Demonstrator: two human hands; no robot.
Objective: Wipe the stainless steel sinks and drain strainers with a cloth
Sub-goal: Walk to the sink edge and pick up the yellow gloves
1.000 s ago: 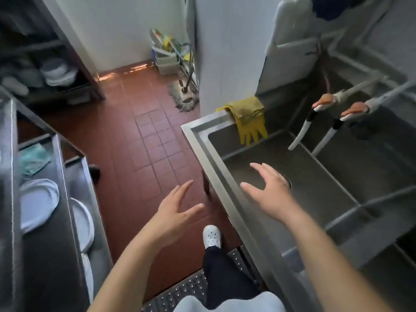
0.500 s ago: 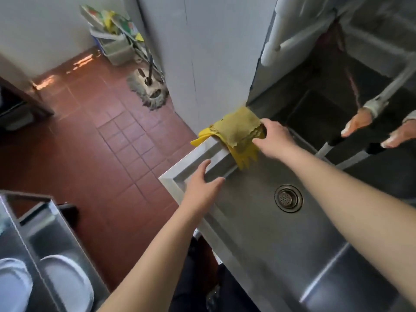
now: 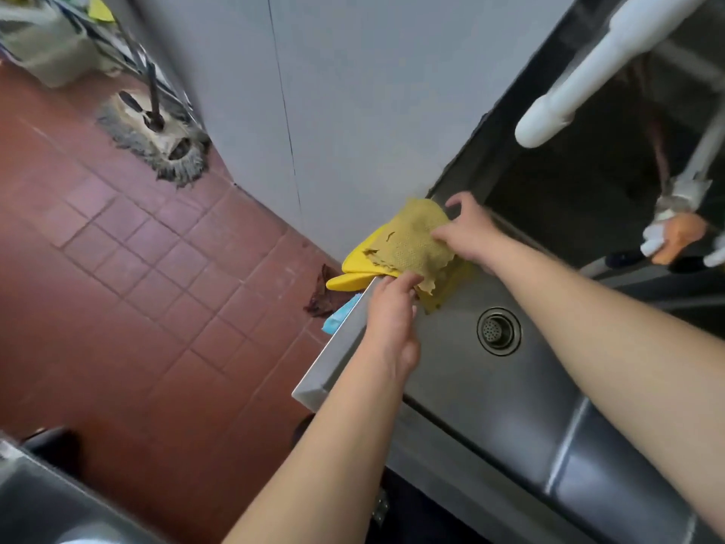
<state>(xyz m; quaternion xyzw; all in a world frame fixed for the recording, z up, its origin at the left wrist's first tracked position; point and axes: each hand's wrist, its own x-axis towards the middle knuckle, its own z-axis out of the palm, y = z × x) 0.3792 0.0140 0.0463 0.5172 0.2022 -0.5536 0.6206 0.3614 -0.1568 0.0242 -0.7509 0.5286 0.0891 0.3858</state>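
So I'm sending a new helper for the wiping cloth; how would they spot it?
Find the steel sink by the grey wall. On its far corner rim lies the cloth, both hands on it. It's dull mustard, ragged and perforated, unlike the smooth bright yellow rubber glove beneath it.

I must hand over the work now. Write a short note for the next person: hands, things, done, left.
Left hand: pinches the lower edge of the yellow cloth.
Right hand: grips the cloth's upper part.
Cloth: draped over the sink corner rim, on top of yellow gloves.
Drain strainer: in the basin floor, untouched.
Done: cloth taken in hand.
Left: wipe the sinks and strainers.
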